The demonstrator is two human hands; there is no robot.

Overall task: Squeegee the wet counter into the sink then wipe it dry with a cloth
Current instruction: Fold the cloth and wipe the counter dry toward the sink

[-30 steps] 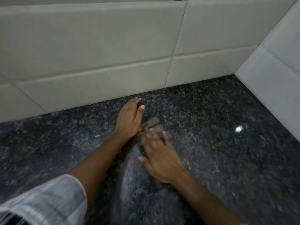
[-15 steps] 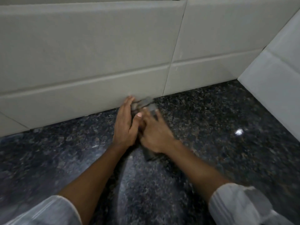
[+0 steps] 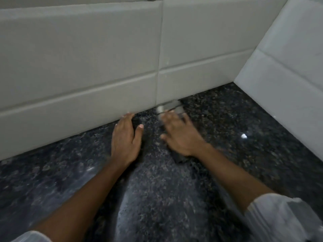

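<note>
A dark speckled granite counter (image 3: pixel 236 159) meets a pale tiled wall (image 3: pixel 83 63). My right hand (image 3: pixel 180 137) lies spread over a dark grey cloth (image 3: pixel 172 107) and presses it on the counter. The cloth's blurred far end sticks out at the foot of the wall, and a dark corner shows under my wrist. My left hand (image 3: pixel 125 138) rests flat on the counter just left of it, holding nothing, its fingertips touching the wall. A paler streak runs down the counter between my forearms. No squeegee or sink is in view.
A second tiled wall (image 3: pixel 288 75) closes the counter on the right, forming a corner at the back right. A small bright reflection (image 3: pixel 244 136) sits on the stone to the right of my right hand.
Both hands slid from mid-counter up to the wall. Since then my right hand has moved right along the wall with the cloth, and my hands have come apart.
</note>
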